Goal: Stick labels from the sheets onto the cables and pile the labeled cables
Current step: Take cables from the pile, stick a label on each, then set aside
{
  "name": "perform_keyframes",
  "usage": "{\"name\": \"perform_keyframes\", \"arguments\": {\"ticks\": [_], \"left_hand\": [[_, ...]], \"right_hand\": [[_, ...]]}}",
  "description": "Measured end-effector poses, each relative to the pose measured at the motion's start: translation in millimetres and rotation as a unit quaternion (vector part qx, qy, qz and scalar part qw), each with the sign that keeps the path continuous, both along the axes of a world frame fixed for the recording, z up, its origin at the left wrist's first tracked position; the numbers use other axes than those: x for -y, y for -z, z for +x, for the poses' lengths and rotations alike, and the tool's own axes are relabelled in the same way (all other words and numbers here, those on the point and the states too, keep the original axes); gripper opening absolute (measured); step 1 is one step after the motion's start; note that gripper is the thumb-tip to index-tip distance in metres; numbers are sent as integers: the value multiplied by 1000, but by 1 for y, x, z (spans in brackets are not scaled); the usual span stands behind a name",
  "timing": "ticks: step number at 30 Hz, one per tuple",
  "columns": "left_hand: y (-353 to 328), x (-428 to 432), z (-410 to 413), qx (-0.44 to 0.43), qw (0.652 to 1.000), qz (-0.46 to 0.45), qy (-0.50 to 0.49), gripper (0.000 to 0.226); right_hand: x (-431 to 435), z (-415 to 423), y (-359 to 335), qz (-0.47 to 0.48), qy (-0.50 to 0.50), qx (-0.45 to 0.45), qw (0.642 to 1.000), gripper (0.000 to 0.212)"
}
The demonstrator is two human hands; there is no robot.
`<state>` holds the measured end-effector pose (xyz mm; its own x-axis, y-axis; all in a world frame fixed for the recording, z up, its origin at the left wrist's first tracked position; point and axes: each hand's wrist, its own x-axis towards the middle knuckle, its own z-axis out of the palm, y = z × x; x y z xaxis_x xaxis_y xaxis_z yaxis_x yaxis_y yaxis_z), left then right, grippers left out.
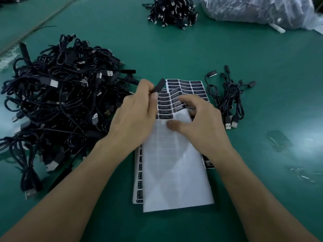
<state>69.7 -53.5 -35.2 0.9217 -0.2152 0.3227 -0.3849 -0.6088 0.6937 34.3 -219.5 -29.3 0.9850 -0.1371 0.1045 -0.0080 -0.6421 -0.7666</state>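
Note:
A stack of label sheets [174, 172] lies on the green table in front of me; the top sheet is mostly peeled white backing, with black labels [164, 107] left near its far end. My left hand [134, 116] pinches the black controller piece of a cable [160, 86] above the sheet's far left corner. My right hand [197, 123] rests on the sheet with thumb pressed on the backing and curled fingers at a lifted strip of labels. A big tangle of black cables [57, 102] lies to the left. A small bunch of cables [227, 95] lies to the right.
Another heap of black USB cables [173, 11] sits at the far middle, and a clear plastic bag [258, 11] of cables at the far right. Scraps of clear film [279, 138] lie on the table at the right.

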Motion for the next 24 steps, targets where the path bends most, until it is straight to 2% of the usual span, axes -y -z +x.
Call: {"name": "perform_keyframes", "arguments": {"ticks": [2, 6, 13, 20, 24], "left_hand": [[1, 1, -2, 5, 1000, 8, 9, 7], [1, 0, -5, 26, 1000, -14, 11, 24], [5, 5, -11, 50, 996, 74, -15, 20], [6, 8, -13, 61, 994, 81, -28, 8], [8, 8, -12, 59, 994, 76, -42, 19]], "right_hand": [[0, 2, 2, 45, 9, 13, 999, 58], [1, 5, 5, 117, 17, 22, 993, 38], [3, 4, 3, 192, 8, 15, 981, 40], [4, 5, 4, 186, -17, 5, 982, 40], [6, 6, 5, 218, -21, 1, 976, 38]]}}
